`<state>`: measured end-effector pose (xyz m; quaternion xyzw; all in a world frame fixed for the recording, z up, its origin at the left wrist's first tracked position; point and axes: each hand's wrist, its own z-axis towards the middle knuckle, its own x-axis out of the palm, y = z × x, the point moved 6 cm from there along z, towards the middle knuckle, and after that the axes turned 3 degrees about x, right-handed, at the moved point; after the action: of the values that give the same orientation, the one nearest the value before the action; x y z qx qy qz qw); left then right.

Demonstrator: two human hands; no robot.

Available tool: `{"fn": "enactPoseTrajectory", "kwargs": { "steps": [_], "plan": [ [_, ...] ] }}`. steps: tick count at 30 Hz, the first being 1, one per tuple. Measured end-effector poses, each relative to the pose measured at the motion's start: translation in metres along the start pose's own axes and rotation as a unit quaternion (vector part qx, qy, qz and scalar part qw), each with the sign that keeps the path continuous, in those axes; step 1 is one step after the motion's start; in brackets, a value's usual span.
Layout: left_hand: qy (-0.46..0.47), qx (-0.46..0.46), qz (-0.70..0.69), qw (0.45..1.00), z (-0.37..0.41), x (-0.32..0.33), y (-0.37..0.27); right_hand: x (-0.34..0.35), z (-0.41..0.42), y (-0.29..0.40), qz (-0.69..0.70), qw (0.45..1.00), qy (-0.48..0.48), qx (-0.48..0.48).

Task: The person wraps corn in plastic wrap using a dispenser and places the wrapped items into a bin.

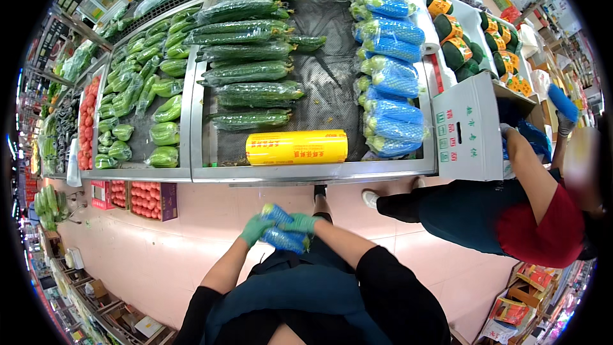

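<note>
My left hand (pixel 256 230), in a green glove, grips one side of a plastic-wrapped vegetable bundle in blue foam netting (pixel 286 230). From the other side my right hand (pixel 300 224), also green-gloved, closes on the same bundle. Both hands are low in front of my body, on the near side of the metal display counter (pixel 306 170). Similar blue-netted bundles (pixel 393 81) are stacked on the right of the counter. Wrapped cucumbers (pixel 254 72) lie in rows on its left, and a yellow roll of film (pixel 297 147) rests along the front edge.
Beside me on the right, a co-worker (pixel 479 220) reaches into a white cardboard box (pixel 469 129) and holds a blue-netted item (pixel 562 101). Green-skinned squashes (pixel 455 48) sit behind the box. Wrapped green vegetables (pixel 165 134) fill the left bin, above crates of tomatoes (pixel 146 199).
</note>
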<state>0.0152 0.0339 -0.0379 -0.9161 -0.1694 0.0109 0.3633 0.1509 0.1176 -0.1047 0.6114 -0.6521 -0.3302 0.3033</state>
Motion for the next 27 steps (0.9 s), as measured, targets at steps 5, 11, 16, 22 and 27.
{"fn": "enactPoseTrajectory", "kwargs": {
  "steps": [5, 11, 16, 22, 27],
  "plan": [
    [-0.157, 0.094, 0.027, 0.983, -0.085, -0.026, -0.013, -0.003, -0.026, 0.090, 0.018, 0.997, -0.075, -0.020],
    [-0.091, 0.291, -0.074, 0.949, -0.100, 0.029, -0.215, -0.190, -0.144, 0.138, 0.370, 0.812, -0.407, -0.196],
    [-0.051, 0.251, -0.063, 0.964, -0.050, 0.028, -0.195, -0.356, -0.212, 0.113, 0.562, 0.556, -0.544, -0.280],
    [-0.269, 0.203, 0.270, 0.902, 0.037, -0.023, -0.151, -0.406, -0.235, 0.077, 0.325, 0.716, -0.612, 0.084],
    [-0.288, 0.267, 0.452, 0.801, 0.076, -0.024, -0.139, -0.255, -0.147, 0.041, 0.192, 0.896, -0.366, 0.163]
  ]
}}
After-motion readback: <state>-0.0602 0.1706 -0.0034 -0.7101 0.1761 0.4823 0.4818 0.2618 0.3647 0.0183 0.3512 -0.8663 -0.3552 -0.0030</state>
